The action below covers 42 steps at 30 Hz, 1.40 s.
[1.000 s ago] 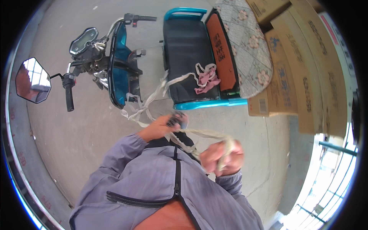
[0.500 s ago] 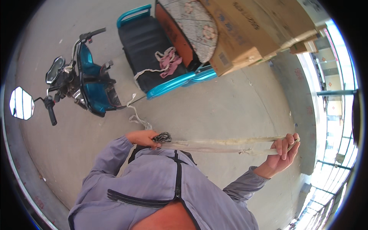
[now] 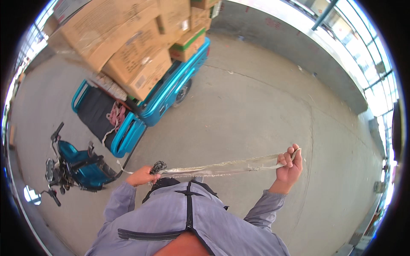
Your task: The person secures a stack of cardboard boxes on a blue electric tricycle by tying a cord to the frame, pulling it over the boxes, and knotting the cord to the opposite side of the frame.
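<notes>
A frayed whitish strap (image 3: 218, 167) is drawn out in front of my body in long strands from hand to hand. My left hand (image 3: 143, 176) is closed on its left end, together with a small bunch of black-and-white cord (image 3: 159, 167) that sticks up above the thumb. My right hand (image 3: 289, 166) is raised with curled fingers, and the strap's right end loops over them. A thin pale cord (image 3: 122, 167) trails beyond my left hand toward the tricycle; whether it joins the strap is hidden.
At the left stands a blue cargo tricycle (image 3: 160, 106) with a black seat (image 3: 97, 114), a pink cloth strip (image 3: 116, 114) on it, and handlebars with a mirror (image 3: 32, 195). Cardboard boxes (image 3: 115, 34) are stacked high on its bed. A low concrete wall (image 3: 294, 47) runs along the far right.
My view has swung right, so the tricycle sits farther left and more of its load and bed shows. Both hands keep the strap stretched, now slightly closer together.
</notes>
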Available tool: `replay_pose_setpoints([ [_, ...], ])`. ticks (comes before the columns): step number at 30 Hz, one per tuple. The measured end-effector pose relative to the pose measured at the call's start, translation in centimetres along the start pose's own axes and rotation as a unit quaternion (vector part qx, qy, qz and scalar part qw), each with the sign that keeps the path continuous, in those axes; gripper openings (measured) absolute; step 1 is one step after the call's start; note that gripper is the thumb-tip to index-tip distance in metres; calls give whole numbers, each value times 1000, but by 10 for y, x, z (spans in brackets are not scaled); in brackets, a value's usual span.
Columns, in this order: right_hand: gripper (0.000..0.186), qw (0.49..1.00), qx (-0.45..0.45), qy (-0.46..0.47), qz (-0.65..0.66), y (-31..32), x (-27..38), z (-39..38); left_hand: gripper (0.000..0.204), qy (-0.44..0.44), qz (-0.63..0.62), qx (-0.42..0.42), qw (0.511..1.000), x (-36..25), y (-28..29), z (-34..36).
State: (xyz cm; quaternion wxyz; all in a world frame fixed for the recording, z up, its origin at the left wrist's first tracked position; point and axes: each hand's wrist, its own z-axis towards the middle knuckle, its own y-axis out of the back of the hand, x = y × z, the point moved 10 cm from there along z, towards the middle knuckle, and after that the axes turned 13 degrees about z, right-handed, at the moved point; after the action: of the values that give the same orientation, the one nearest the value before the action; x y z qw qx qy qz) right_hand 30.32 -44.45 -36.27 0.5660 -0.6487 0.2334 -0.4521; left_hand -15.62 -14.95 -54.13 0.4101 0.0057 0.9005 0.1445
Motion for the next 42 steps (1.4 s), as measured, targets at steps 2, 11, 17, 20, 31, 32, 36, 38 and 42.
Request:
replay_pose_setpoints([
  [2, 29, 999, -42, 13, 2, 31, 34, -7, 20, -10, 9, -12, 1000, -34, -2, 26],
  [11, 28, 985, -115, 128, 9, 84, 129, 2, 7, -68, -49, -109, 990, -135, 35, 158],
  [17, 28, 979, -119, 164, -36, 83, 152, 59, 17, -91, 20, -131, 987, -190, 73, 275],
  [20, 28, 989, -89, 107, -48, 61, 147, 117, 22, -157, 1, -211, 965, -226, 111, 327],
  [31, 28, 984, 52, 93, -142, -13, 163, 309, 15, -206, -272, -124, 932, -410, 210, 473],
  [32, 28, 984, 45, 95, -147, -9, 167, 326, 15, -192, -301, -109, 928, -421, 211, 485],
  [36, 28, 985, 37, 110, -126, 12, 185, 403, 15, -180, -353, -92, 914, -466, 211, 527],
  [38, 27, 986, 48, 105, -119, 22, 196, 449, 16, -187, -358, -110, 908, -487, 219, 546],
  [42, 26, 984, 69, 90, -139, 39, 215, 556, 21, -186, -257, -221, 922, -511, 238, 574],
])
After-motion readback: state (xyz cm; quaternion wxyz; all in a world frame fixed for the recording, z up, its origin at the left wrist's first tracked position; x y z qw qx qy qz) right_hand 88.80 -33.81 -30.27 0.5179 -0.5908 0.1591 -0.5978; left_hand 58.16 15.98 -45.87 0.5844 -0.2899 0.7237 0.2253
